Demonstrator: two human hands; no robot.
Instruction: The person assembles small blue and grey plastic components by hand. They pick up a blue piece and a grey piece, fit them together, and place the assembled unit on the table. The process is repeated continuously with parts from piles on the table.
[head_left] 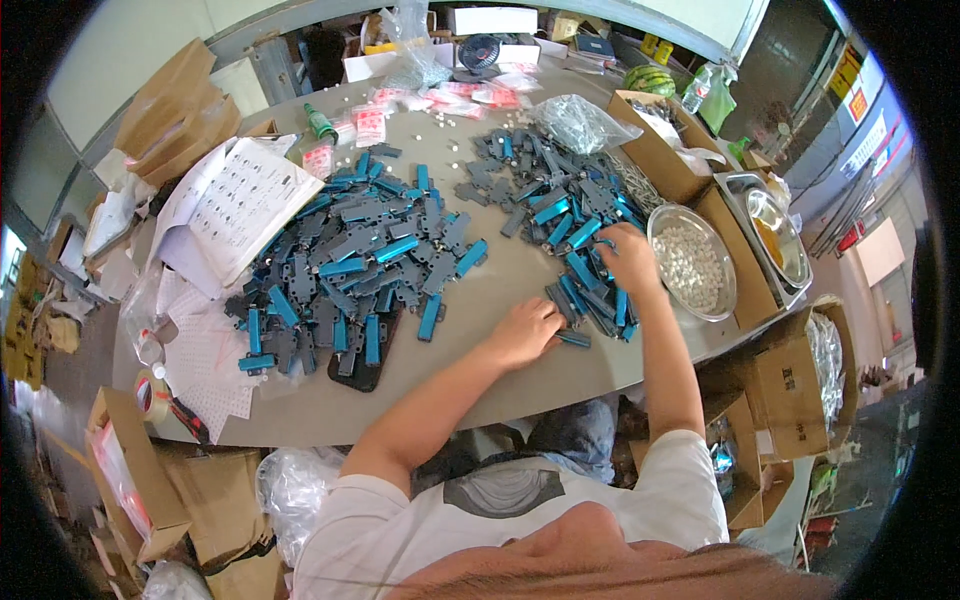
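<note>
Landmark: going off the round, shiny metal bowl [688, 215] here, loaded with small white pieces [688, 268] and parked on the smooth grey counter [500, 278].
Small pile: slim rectangular dark grey and teal-blue parts [575, 215], heaped just left of the bowl and spreading past its far side.
Big pile: a larger heap of similar grey-and-teal parts [370, 250], well left of the bowl.
Right hand: the right hand [628, 258] is just left of the bowl, grip half curled, fingertips down in the small pile. Can't tell if it's grasping a part or just touching.
Left hand: the left hand [525, 333] is further left of the bowl and nearer the person, loosely curled, fingertips right by a teal-topped part [573, 339]. Pinched or not? Can't tell.
Step in hand: my guess, picking through the small pile.
Next move: probably calls for a clean pinch on one part, since neighbours could drag along.
</note>
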